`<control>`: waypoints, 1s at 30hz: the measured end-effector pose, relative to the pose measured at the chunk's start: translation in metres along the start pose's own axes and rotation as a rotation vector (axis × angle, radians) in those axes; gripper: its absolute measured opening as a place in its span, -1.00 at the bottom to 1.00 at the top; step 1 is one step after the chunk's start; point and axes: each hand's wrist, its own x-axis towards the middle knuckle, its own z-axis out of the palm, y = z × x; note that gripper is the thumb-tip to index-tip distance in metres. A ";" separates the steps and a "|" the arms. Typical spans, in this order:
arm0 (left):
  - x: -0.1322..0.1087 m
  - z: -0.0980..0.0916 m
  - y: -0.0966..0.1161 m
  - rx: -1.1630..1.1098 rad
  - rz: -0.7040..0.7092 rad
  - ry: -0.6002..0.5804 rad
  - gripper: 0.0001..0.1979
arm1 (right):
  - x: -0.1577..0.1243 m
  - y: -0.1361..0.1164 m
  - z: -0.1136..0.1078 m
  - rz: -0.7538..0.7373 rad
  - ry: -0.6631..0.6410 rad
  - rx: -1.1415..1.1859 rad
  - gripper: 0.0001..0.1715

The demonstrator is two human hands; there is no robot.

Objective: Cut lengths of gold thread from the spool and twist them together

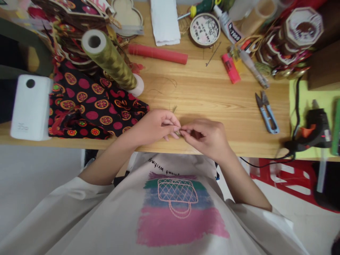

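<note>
My left hand (163,125) and my right hand (204,134) meet fingertip to fingertip over the front edge of the wooden table. Both are closed in a pinch on a small bundle of olive-gold thread (178,133), mostly hidden by the fingers. A little tuft of thread ends (174,108) sticks out beyond my left fingers. Left of the hands, a large cone of olive-gold thread (113,62) leans over a black cloth with red and orange patterns (90,102). Loose strands (166,85) lie on the wood ahead.
Blue thread snips (267,112) lie to the right, near a black glue gun (309,129) with its cord. Farther back are a red tube (158,54), a round tin (205,30), a glue tube (227,24) and a pink marker (231,68). A white power bank (31,106) sits left.
</note>
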 end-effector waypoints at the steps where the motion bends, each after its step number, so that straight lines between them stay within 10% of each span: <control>1: 0.000 0.000 0.000 -0.001 0.002 0.000 -0.99 | 0.000 0.000 0.000 0.003 -0.003 0.001 -0.83; 30: 0.003 -0.002 -0.005 -0.058 0.022 -0.053 -0.93 | 0.006 0.002 -0.006 -0.080 -0.084 -0.028 -0.83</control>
